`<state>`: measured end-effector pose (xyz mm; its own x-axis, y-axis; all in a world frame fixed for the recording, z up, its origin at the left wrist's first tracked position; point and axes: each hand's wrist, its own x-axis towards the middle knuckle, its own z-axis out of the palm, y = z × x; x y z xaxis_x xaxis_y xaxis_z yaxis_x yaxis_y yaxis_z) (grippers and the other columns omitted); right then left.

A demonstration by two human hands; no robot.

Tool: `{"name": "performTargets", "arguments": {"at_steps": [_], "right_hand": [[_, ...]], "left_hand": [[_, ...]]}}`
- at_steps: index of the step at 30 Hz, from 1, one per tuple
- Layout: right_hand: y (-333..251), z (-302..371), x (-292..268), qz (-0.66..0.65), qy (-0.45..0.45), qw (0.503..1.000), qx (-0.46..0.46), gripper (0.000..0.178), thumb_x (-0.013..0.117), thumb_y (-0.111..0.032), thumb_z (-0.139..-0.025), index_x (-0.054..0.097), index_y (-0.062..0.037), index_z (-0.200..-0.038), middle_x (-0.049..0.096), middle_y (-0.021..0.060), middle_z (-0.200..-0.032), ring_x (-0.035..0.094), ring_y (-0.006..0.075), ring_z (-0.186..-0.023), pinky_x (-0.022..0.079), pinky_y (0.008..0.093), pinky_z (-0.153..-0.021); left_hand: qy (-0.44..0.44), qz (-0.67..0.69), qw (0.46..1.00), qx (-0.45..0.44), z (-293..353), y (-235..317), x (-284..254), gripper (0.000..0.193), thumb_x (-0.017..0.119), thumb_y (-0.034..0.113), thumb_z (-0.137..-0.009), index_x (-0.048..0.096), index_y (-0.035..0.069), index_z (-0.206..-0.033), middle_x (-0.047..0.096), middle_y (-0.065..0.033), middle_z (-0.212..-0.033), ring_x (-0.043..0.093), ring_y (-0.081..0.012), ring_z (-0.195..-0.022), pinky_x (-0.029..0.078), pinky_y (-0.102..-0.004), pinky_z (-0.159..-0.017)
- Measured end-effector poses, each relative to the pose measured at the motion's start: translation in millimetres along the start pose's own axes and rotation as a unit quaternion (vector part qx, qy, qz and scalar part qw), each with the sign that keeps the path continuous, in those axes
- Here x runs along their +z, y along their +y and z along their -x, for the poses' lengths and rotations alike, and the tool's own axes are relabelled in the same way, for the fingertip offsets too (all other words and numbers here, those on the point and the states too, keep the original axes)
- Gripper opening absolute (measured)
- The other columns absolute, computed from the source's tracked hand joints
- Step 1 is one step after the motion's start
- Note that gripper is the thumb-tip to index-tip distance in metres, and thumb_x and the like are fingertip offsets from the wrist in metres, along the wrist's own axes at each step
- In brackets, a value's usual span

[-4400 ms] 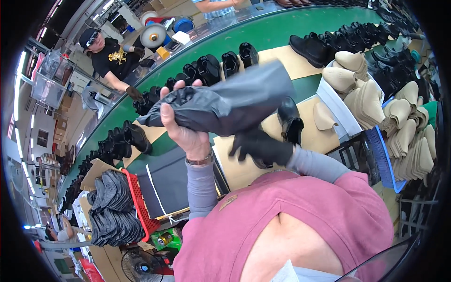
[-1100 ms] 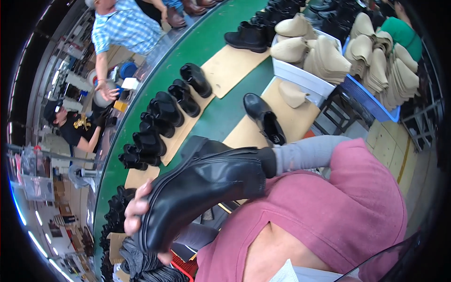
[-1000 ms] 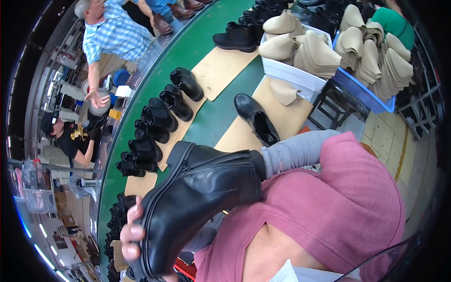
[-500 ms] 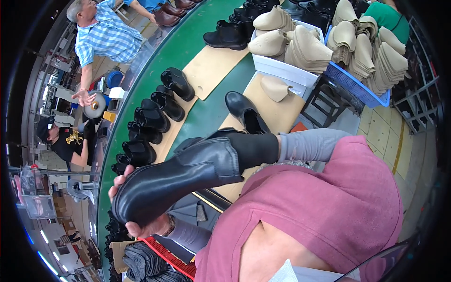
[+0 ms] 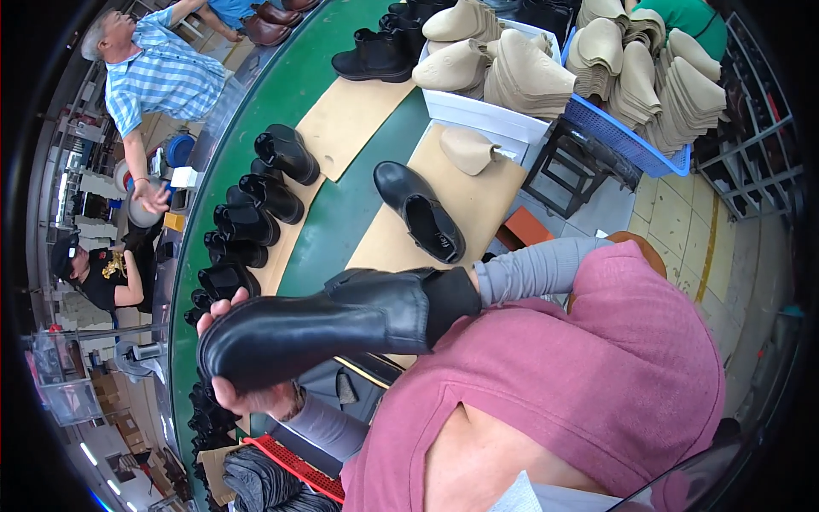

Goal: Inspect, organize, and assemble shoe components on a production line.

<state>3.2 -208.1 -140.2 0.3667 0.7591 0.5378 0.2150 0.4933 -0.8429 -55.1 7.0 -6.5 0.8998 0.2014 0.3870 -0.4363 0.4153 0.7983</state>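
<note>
A black leather ankle boot (image 5: 316,333) lies sideways in front of me, with its toe to the left. My left hand (image 5: 256,397) wraps around the toe, its fingers showing on the far side and its thumb below. At the other end my right hand goes into the boot's opening, so its fingers are hidden; black fabric (image 5: 450,299) surrounds the wrist there. Beyond the boot, a second black shoe (image 5: 418,209) stands on a tan sheet (image 5: 503,192), its opening toward me. Near it is a beige moulded piece (image 5: 469,151).
Several black boots (image 5: 247,224) line the green table (image 5: 341,192). Stacked beige pieces fill a white box (image 5: 486,115) and a blue basket (image 5: 631,141) at the back right. A red tray (image 5: 294,469) is near my left forearm. Two people (image 5: 166,77) (image 5: 111,269) are across the table.
The boot has tilted to lie more level, with my hands still at its toe and opening. The second shoe shows more fully. My view has shifted slightly.
</note>
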Motion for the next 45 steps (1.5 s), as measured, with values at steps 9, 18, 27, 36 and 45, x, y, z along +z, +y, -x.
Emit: {"name": "performTargets", "arguments": {"at_steps": [9, 18, 27, 36, 45], "right_hand": [[61, -9, -12, 0.267, -0.092, 0.899, 0.335, 0.018, 0.052, -0.009, -0.079, 0.060, 0.0012, -0.092, 0.064, 0.0215, -0.086, 0.063, 0.0335, -0.078, 0.049, 0.0424, -0.069], [-112, 42, -143, 0.535, 0.178, 0.822, 0.080, 0.026, 0.061, -0.011, -0.078, 0.064, -0.0044, -0.103, 0.064, 0.0122, -0.088, 0.063, 0.0298, -0.083, 0.050, 0.0409, -0.073], [-288, 297, -340, 0.762, 0.275, 0.310, 0.497, 0.024, 0.057, -0.003, -0.076, 0.067, -0.0118, -0.096, 0.064, 0.0132, -0.091, 0.064, 0.0335, -0.088, 0.052, 0.0453, -0.072], [-287, 365, -356, 0.738, 0.228, 0.404, 0.490, 0.026, 0.055, -0.001, -0.076, 0.067, -0.0102, -0.098, 0.064, 0.0143, -0.088, 0.065, 0.0335, -0.088, 0.050, 0.0438, -0.074], [-254, 353, -359, 0.881, 0.282, 0.272, 0.264, 0.022, 0.053, -0.011, -0.082, 0.063, -0.0090, -0.102, 0.063, 0.0136, -0.087, 0.063, 0.0317, -0.077, 0.051, 0.0433, -0.069]], "left_hand": [[0.085, -0.635, 0.767, -0.039, 40, -178, -110, 0.044, 0.059, 0.018, -0.093, 0.051, 0.001, -0.133, 0.049, -0.0183, -0.136, 0.046, -0.0333, -0.125, 0.031, -0.0409, -0.108], [-0.024, -0.446, 0.854, -0.265, 43, -166, -75, 0.032, 0.051, 0.017, -0.097, 0.065, -0.007, -0.111, 0.060, -0.0208, -0.123, 0.054, -0.0241, -0.116, 0.041, -0.0334, -0.099], [0.059, -0.594, 0.779, -0.194, -7, -134, -50, 0.040, 0.058, 0.028, -0.095, 0.062, -0.006, -0.116, 0.067, -0.0200, -0.111, 0.062, -0.0274, -0.093, 0.046, -0.0353, -0.087], [0.022, -0.596, 0.786, -0.163, -44, -120, 31, 0.032, 0.056, 0.019, -0.096, 0.063, -0.003, -0.117, 0.066, -0.0165, -0.116, 0.062, -0.0243, -0.101, 0.044, -0.0314, -0.091], [-0.013, -0.573, 0.807, -0.141, -43, -132, -6, 0.030, 0.055, 0.012, -0.095, 0.060, -0.009, -0.116, 0.066, -0.0148, -0.110, 0.061, -0.0192, -0.096, 0.047, -0.0308, -0.089]]}}
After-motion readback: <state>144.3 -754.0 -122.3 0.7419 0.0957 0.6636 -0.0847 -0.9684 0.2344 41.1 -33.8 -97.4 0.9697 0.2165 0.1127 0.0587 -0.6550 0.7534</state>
